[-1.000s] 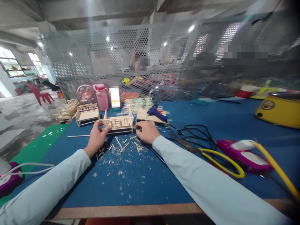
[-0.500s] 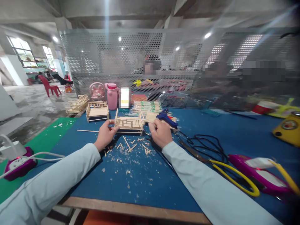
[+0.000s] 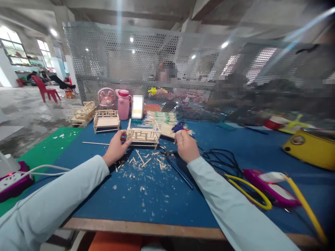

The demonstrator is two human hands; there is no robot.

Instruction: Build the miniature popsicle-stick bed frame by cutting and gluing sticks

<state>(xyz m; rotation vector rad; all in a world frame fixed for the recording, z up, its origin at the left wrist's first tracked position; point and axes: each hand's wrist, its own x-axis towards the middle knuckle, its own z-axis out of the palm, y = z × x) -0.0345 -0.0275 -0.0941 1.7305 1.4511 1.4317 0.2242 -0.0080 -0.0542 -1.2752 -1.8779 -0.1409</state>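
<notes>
My left hand (image 3: 116, 148) pinches the left end post of a small wooden-stick model (image 3: 142, 136), shaped like a miniature bed or bench with a lattice back. The model stands upright on the blue mat. To its right, my right hand (image 3: 187, 146) is closed with the fingers curled in, apart from the model. A blue glue gun (image 3: 179, 125) lies just behind it, its handle covered by the hand; what the fingers hold, if anything, is hidden. Pliers (image 3: 180, 172) with dark handles lie between the hand and the scattered stick offcuts (image 3: 143, 162).
Two similar models, one (image 3: 106, 121) on the mat and one (image 3: 83, 113) farther left, stand beyond my left hand. A pink flask (image 3: 123, 104), a phone (image 3: 137, 106) and bundled sticks (image 3: 161, 118) line the mesh screen (image 3: 104, 59). Black cables (image 3: 222, 155) and a purple power strip (image 3: 272, 190) lie right.
My right hand has moved right, away from the model, to in front of the glue gun, uncovering the pliers. My left hand stays on the model. The view has shifted slightly.
</notes>
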